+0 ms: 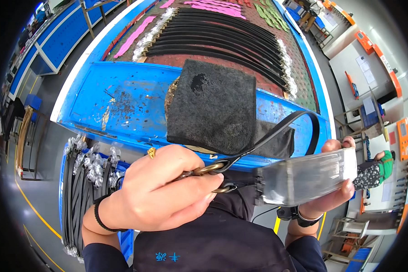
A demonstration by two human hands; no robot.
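In front of my body, my left hand [161,188] is closed on the end of a black strap [281,129] with brass-coloured metal rings [208,168]. The strap rises to the right, bends over and drops behind a clear, shiny, rectangular plastic piece [299,177]. My right hand [337,192] grips that piece by its whitish right end, thumb and fingers on opposite edges. Its left end is dark and ragged, close to the rings; I cannot tell its exact kind. Behind both hands, a dark grey cloth-covered block [213,109] stands on the blue worktable [122,95].
Several black straps [213,41] with clear-wrapped ends lie side by side across the table, with pink strips [133,37] and green strips [272,18] around them. More straps [81,190] hang at the lower left. Another person's green sleeve [386,167] shows at right.
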